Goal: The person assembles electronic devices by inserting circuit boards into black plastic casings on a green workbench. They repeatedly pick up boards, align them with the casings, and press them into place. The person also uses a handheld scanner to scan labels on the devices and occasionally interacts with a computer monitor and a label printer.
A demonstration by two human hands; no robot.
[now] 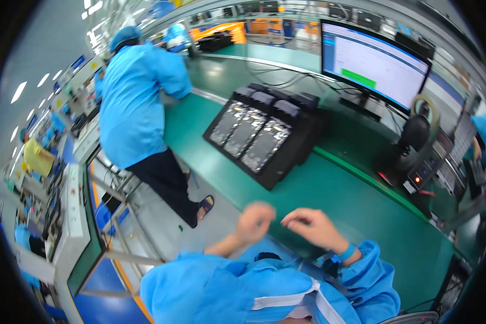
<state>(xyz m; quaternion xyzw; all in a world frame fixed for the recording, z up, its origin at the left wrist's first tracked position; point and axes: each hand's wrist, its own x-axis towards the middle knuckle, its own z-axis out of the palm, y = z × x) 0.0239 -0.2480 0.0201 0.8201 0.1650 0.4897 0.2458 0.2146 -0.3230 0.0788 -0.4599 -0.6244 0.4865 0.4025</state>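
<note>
My left hand (255, 222) is raised above the near edge of the green bench (356, 216). Motion blurs its fingers, which look curled. Close beside it, a small gap apart, is my right hand (316, 229). Its thumb and fingers bend together at the tips, and whatever they may hold is too small to make out. A blue band (346, 252) circles my right wrist. Beyond both hands stands a tilted black fixture (275, 173) with three slots. Flat electronic units (246, 136) with silvery parts lie in it. Neither hand touches the fixture.
A monitor (372, 62) stands at the back right, with cables behind the fixture. A round roll (425, 110) and a black box with a red light (417, 180) sit at the right. Another person in blue (132, 102) leans over the bench at the left.
</note>
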